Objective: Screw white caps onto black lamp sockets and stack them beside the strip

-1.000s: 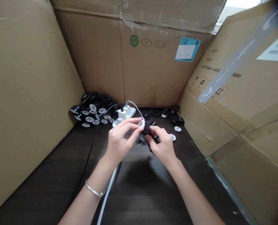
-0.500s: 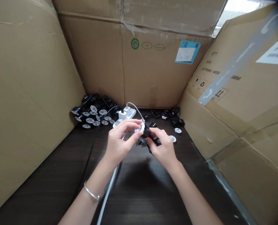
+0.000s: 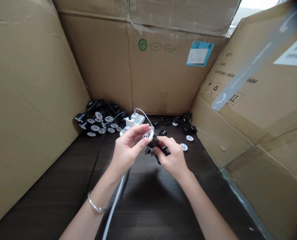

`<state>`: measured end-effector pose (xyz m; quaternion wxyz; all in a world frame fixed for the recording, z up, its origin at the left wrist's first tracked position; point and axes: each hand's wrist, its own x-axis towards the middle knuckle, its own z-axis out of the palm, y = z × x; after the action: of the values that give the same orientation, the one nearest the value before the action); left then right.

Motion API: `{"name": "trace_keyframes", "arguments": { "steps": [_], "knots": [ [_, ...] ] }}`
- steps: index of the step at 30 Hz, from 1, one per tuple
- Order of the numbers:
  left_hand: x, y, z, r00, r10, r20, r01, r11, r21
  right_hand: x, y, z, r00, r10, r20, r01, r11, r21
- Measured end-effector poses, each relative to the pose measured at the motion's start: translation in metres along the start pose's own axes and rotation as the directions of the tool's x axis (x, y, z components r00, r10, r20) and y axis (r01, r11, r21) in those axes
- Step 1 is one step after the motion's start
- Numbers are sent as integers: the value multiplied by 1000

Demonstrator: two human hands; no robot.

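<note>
My left hand (image 3: 128,146) is closed with thumb and fingertips at the edge of a round white disc (image 3: 147,134) that has small dark marks on its face. The disc sits against the end of a short black cylinder (image 3: 153,142); whether they are joined, I cannot tell. Fingers of my right hand (image 3: 173,156) pinch the cylinder from the right side. Both hands hold the piece above the table, with the disc facing left. Small black parts (image 3: 159,158) lie below and behind my right hand, partly hidden by it.
Black fittings with white disc ends (image 3: 95,121) are heaped at the back left. A white power strip (image 3: 138,120) with plugs and cables stands behind my hands. Loose white discs (image 3: 184,147) and black parts (image 3: 188,125) lie at the right. Cardboard boxes (image 3: 163,83) wall in the dark table.
My left fingers have shifted on the disc, and more of its white face now shows. My right hand keeps its hold on the black cylinder. The view has moved slightly.
</note>
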<state>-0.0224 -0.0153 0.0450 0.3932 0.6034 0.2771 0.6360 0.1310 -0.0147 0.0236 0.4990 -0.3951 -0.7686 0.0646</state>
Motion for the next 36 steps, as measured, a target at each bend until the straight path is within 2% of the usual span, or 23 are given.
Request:
{"name": "trace_keyframes", "arguments": {
  "steps": [5,15,22,25,29,33,36],
  "knots": [
    [0,1,-2,999,-31,30,30,999,28,1,1,-1,999,-30,-21,29,999,-30],
    [-3,0,-3,998,24,50,-29,995,97,1,0,-1,1000,7,-15,-7,1000,-16],
    [-1,1,-3,998,20,61,-24,998,63,0,1,-2,998,-51,-24,50,998,-40],
    [-1,3,-3,998,38,57,-45,991,122,0,1,-3,998,-58,-24,57,997,-53],
    [-3,5,-4,990,128,65,-142,943,301,0,1,-3,998,-60,-17,59,996,-64],
    [-3,6,-4,954,271,127,-299,844,445,-1,2,-1,995,-98,-38,93,991,-100],
    [-3,7,-4,929,318,188,-369,764,530,-2,4,0,988,-140,-62,129,980,-152]
  ]
}}
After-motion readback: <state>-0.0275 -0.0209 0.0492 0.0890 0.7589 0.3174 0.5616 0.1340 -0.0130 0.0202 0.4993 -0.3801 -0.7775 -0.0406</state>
